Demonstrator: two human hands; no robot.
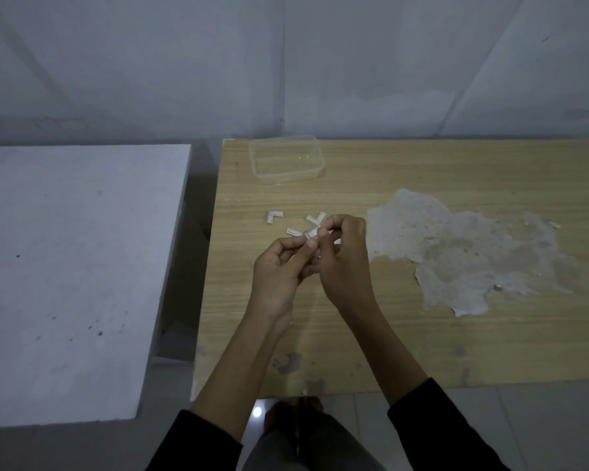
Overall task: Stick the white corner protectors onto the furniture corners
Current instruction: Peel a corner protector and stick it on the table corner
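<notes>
the left hand (279, 263) and right hand (344, 253) both pinch one white corner protector (312, 233) over the wooden worktop (422, 334), on the near side of the clear plastic container (286, 161), spare protectors (273, 216) lying between; i'd peel its backing slowly, touching no glue.

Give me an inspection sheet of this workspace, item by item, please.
Surface: wooden table, veneer peeled off in a large patch on the right.
Job's things: at least three loose protectors lie on the table just beyond the hands; one protector is held.
Clutter: clear tub near the far edge.
Grippers: left hand and right hand both pinch the protector above the table.
Cables: nothing seen.
Surroundings: white block to the left, grey wall behind, tiled floor below.
</notes>
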